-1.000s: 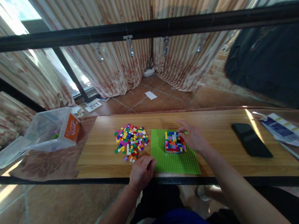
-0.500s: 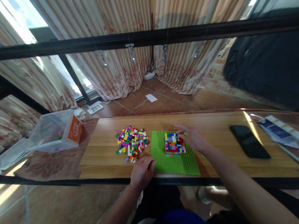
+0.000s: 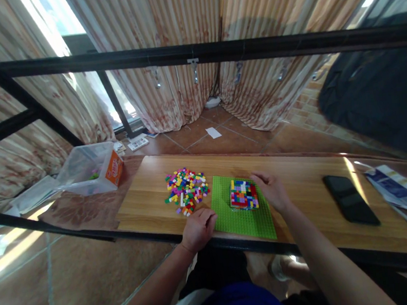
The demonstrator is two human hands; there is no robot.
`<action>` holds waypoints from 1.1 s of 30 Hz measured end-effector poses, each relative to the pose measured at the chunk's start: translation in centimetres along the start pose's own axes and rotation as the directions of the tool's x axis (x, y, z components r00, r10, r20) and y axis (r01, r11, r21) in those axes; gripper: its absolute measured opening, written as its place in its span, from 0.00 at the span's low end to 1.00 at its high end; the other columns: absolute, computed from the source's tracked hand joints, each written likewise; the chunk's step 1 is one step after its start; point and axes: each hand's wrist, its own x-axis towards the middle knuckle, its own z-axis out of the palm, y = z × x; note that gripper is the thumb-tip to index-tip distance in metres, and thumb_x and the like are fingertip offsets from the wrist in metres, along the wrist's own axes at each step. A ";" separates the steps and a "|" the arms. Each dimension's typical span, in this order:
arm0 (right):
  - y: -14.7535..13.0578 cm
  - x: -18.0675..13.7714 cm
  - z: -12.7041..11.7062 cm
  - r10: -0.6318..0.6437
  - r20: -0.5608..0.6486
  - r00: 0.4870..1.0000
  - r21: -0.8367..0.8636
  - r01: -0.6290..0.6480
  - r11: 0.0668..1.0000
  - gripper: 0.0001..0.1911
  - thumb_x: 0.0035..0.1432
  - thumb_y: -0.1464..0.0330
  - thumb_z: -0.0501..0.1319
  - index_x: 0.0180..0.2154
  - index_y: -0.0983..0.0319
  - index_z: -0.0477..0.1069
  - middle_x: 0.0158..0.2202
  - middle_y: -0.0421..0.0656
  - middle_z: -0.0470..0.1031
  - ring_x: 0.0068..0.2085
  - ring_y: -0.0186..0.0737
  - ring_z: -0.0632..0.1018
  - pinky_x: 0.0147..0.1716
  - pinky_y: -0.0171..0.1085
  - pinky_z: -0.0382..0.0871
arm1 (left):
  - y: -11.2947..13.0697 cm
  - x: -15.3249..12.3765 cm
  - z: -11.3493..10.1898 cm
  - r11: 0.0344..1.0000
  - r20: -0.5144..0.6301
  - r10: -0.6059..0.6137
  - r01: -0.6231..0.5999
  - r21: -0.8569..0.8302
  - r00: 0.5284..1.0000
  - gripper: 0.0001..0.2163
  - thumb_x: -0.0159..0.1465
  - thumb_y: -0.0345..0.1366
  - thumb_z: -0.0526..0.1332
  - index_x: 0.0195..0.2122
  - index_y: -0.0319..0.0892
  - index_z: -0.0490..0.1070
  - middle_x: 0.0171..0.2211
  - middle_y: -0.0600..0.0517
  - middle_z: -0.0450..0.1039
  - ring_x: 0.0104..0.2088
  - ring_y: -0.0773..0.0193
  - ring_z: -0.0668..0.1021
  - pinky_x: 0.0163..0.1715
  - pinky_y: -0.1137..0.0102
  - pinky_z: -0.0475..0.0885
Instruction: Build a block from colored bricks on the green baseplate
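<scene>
A green baseplate (image 3: 240, 219) lies on the wooden table near its front edge. On it stands a square block of many-coloured small bricks (image 3: 243, 194). My right hand (image 3: 272, 189) rests beside the block's right side, fingers curled against it. My left hand (image 3: 199, 227) lies curled at the baseplate's front left corner, fingers closed on the plate's edge. A loose pile of small coloured bricks (image 3: 187, 189) lies just left of the baseplate.
A clear plastic box with an orange label (image 3: 91, 169) stands at the table's far left. A black phone (image 3: 350, 193) and printed papers (image 3: 401, 189) lie to the right. A black metal bar (image 3: 214, 52) crosses overhead. Curtains hang behind; a dark bag (image 3: 376, 89) sits at right.
My right hand has drawn in from the block's far corner to its right side. The view has shifted, so everything sits slightly further right. My left hand stays at the plate's corner.
</scene>
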 end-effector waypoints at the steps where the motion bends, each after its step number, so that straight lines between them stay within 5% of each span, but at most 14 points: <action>1: 0.0 -0.1 0.2 0.012 0.018 1.000 -0.011 -0.012 1.000 0.20 0.54 0.54 0.63 0.41 0.62 0.80 0.42 0.47 0.83 0.45 0.47 0.81 0.50 0.44 0.73 | 0.2 0.0 -0.1 1.000 -0.003 -0.002 0.002 -0.012 1.000 0.08 0.69 0.34 0.55 0.35 0.41 0.73 0.31 0.49 0.76 0.33 0.64 0.77 0.36 0.70 0.72; 9: 0.1 -0.7 0.9 0.078 0.086 0.993 -0.034 -0.075 0.997 0.23 0.53 0.50 0.62 0.35 0.62 0.82 0.34 0.43 0.83 0.37 0.45 0.81 0.39 0.39 0.74 | 0.5 -0.5 -2.2 0.991 -0.182 -0.134 0.135 -0.002 0.974 0.07 0.68 0.34 0.56 0.39 0.43 0.74 0.34 0.49 0.78 0.37 0.63 0.79 0.41 0.70 0.73; 15: -0.2 -1.6 0.2 0.034 -0.034 0.999 -0.149 -0.039 0.988 0.25 0.56 0.51 0.58 0.38 0.63 0.82 0.37 0.47 0.83 0.40 0.49 0.81 0.40 0.41 0.73 | -2.6 0.0 -5.2 0.839 -0.336 -0.469 0.531 0.121 0.817 0.08 0.64 0.34 0.60 0.44 0.42 0.72 0.37 0.49 0.77 0.38 0.61 0.79 0.41 0.68 0.73; 25: 0.5 -3.7 -0.7 0.056 -0.124 0.991 -0.034 -0.061 0.998 0.18 0.52 0.56 0.61 0.35 0.62 0.82 0.34 0.45 0.83 0.38 0.48 0.82 0.42 0.43 0.75 | -1.7 3.8 -6.4 0.628 -0.162 -0.632 0.623 0.466 0.758 0.12 0.67 0.40 0.56 0.36 0.41 0.76 0.37 0.44 0.78 0.41 0.56 0.80 0.39 0.67 0.70; 33: 0.3 -5.5 -2.2 0.069 -0.190 0.979 0.032 -0.064 0.997 0.17 0.51 0.56 0.64 0.36 0.61 0.81 0.36 0.47 0.83 0.39 0.48 0.82 0.44 0.45 0.75 | -2.2 5.7 -7.3 0.532 -0.099 -0.726 0.646 0.547 0.681 0.12 0.66 0.39 0.56 0.39 0.41 0.79 0.39 0.41 0.81 0.44 0.52 0.80 0.39 0.66 0.71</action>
